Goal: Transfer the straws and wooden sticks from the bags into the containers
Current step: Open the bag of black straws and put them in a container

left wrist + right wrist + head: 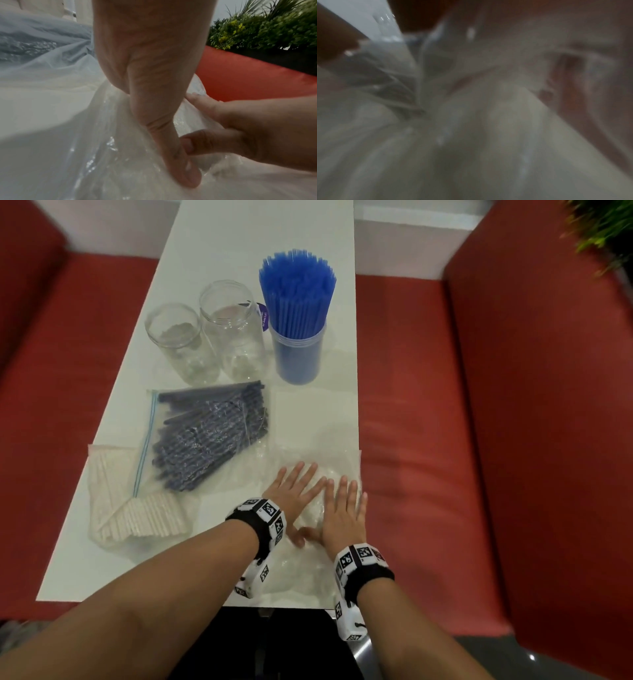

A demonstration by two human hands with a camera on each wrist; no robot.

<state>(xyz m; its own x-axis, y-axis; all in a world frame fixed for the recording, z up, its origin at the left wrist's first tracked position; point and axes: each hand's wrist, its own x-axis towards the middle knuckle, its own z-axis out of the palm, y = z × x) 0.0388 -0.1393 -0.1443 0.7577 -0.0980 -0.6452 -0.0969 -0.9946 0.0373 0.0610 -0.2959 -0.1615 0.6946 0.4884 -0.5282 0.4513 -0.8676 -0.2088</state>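
Pressing flat: left hand [295,487] and right hand [342,508], fingers straight, lie side by side on the empty clear bag [308,573] at the surface's near right. Bag of dark straws [209,436] lies just left-forward, long axis diagonal; left hand nearer.

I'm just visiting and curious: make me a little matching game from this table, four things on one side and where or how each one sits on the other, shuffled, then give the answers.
Things:
1. light blue straws
2. dark straws
3. wooden sticks
4. empty clear bag

States:
A. pressed flat under both hands
B. lying in a zip bag in the middle of the table
C. standing upright in a plastic cup
D. lying in a clear bag at the near left of the table

Pairs: 1-C, 2-B, 3-D, 4-A

The left hand and right hand lie spread, fingers straight, on the bag.
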